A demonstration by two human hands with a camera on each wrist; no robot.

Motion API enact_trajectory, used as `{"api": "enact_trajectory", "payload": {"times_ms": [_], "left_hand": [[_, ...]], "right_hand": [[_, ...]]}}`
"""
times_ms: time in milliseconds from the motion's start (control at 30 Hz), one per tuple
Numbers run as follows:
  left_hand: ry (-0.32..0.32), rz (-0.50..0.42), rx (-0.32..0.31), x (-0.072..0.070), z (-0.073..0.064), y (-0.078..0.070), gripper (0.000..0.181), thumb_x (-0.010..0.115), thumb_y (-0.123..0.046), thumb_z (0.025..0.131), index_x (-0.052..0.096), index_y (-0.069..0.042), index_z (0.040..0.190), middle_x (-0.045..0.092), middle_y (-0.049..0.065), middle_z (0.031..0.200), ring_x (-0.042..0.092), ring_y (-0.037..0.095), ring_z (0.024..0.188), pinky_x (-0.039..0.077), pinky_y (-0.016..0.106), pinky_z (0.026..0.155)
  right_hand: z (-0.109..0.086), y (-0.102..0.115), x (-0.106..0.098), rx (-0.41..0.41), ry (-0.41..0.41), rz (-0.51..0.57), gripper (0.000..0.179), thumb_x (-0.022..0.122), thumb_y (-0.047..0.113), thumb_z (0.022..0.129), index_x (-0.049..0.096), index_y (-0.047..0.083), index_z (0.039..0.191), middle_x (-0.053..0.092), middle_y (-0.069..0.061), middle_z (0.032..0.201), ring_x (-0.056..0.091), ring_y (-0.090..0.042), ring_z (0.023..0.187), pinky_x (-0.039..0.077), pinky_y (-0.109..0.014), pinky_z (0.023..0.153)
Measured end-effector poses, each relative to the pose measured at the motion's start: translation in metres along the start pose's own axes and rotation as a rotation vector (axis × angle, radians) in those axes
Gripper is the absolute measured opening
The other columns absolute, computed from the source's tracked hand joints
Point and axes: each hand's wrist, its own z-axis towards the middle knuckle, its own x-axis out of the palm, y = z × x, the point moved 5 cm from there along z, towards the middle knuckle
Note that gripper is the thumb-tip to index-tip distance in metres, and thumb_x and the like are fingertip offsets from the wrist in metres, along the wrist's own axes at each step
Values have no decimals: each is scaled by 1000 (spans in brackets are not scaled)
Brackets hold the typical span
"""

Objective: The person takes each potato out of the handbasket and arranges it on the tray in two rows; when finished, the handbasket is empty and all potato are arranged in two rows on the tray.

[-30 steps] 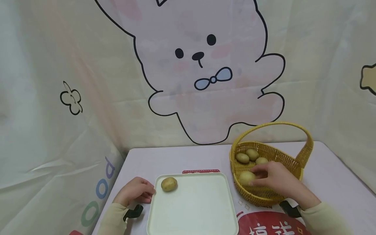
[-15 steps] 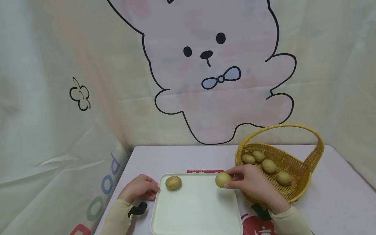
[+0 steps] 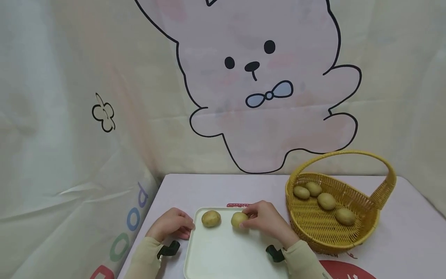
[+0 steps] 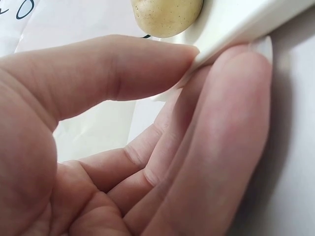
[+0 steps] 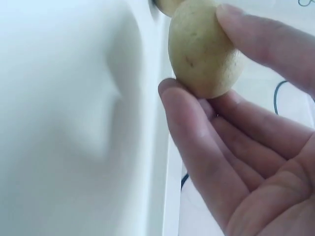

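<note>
My right hand [image 3: 267, 221] pinches a yellowish potato [image 3: 239, 220] between thumb and fingertips over the far part of a white rectangular tray [image 3: 230, 255]. In the right wrist view this potato [image 5: 203, 49] shows above the tray's surface, with the tray's edge beyond. Another potato [image 3: 211, 219] lies in the tray's far left corner. At the left side, my left hand [image 3: 172, 224] grips the tray's rim, thumb on top and fingers against the outside. The left wrist view shows the tray rim [image 4: 231, 29] between thumb and forefinger, with the lying potato [image 4: 167, 14] just beyond.
To the right of the tray stands a yellow woven basket [image 3: 315, 230] with a tall arched handle [image 3: 385, 190]. Several potatoes [image 3: 326, 201] lie inside it. A cartoon-printed curtain [image 3: 195, 155] hangs behind the table [image 3: 205, 190].
My right hand has lifted a potato out of the basket and carried it left over the tray, beside the first potato. The left hand stays at the tray's rim. The head view has shifted slightly.
</note>
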Motion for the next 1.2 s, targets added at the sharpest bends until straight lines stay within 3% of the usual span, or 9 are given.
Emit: {"api": "enact_trajectory", "payload": {"times_ms": [500, 967, 1200], "left_hand": [[6, -3, 0, 0, 2, 1, 17, 81, -12, 87, 75, 1, 96, 69, 3, 72, 67, 10, 59, 63, 24, 60], [4, 12, -14, 0, 1, 0, 17, 81, -12, 88, 76, 1, 97, 69, 4, 72, 67, 10, 60, 63, 24, 61], [2, 17, -6, 0, 1, -1, 17, 80, -12, 88, 77, 2, 97, 70, 4, 73, 68, 10, 61, 64, 25, 61]], "right_hand": [[9, 1, 19, 33, 19, 18, 32, 97, 21, 77, 83, 8, 103, 80, 0, 97, 67, -12, 87, 58, -34, 80], [9, 1, 25, 15, 1, 24, 30, 97, 21, 77, 83, 9, 101, 74, 1, 91, 63, -15, 90, 52, -29, 78], [9, 3, 25, 28, 8, 49, 29, 96, 17, 78, 82, 7, 102, 75, 0, 91, 65, -13, 85, 55, -29, 76]]}}
